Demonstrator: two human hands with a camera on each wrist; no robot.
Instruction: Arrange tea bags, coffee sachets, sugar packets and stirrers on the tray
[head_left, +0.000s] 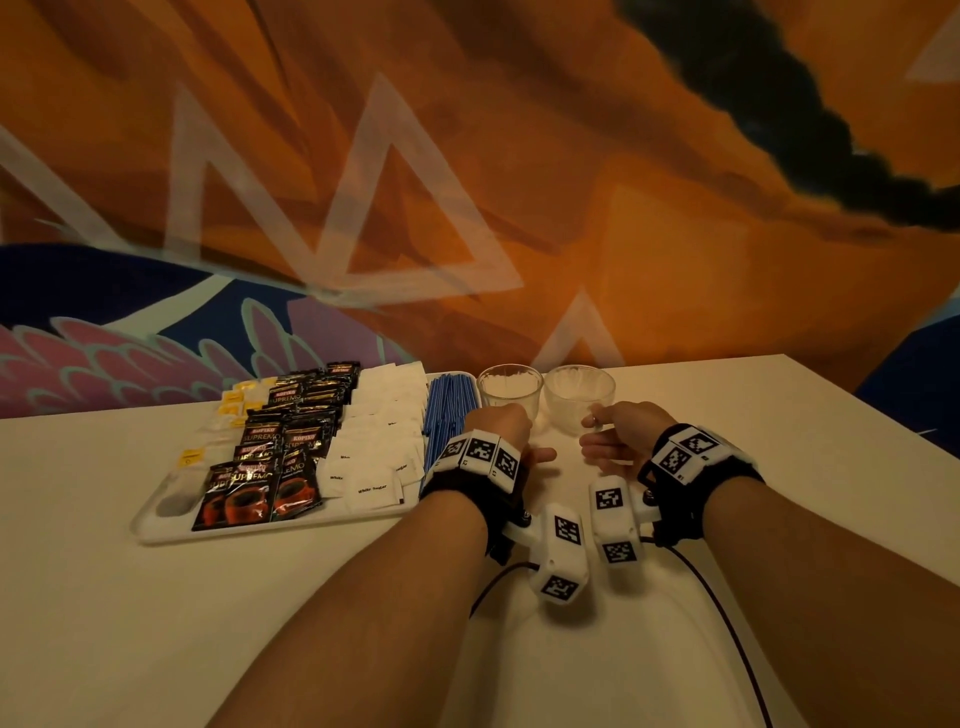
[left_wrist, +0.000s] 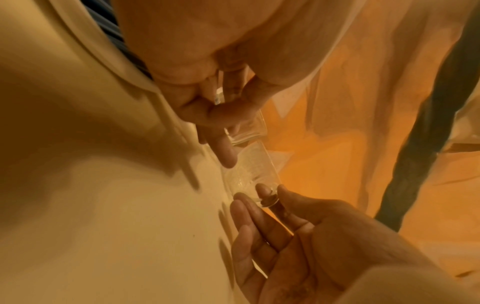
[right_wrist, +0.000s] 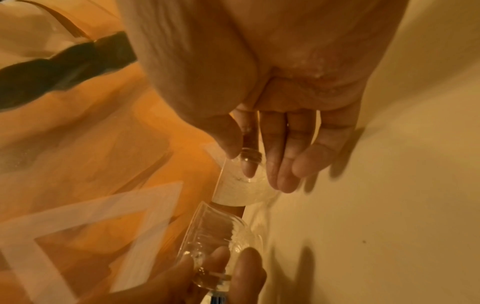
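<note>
Four rows of tea bags (head_left: 221, 415), black coffee sachets (head_left: 280, 452), white sugar packets (head_left: 382, 436) and blue stirrers (head_left: 447, 410) are laid on the white tray (head_left: 156, 530). Beside it, two clear glass cups are pinched: the left cup (head_left: 509, 387) by the left hand (head_left: 501, 423), the right cup (head_left: 579, 392) by the right hand (head_left: 621, 434). Level, steady carriage is advised.

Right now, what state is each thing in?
Tray: filled, on table.
Coffee sachets: overlapping rows.
Sugar packets: flat, overlapping.
Stirrers: bundled along tray's right edge.
Left glass cup: upright, handle pinched by left hand.
Right glass cup: upright, handle pinched by right hand.
</note>
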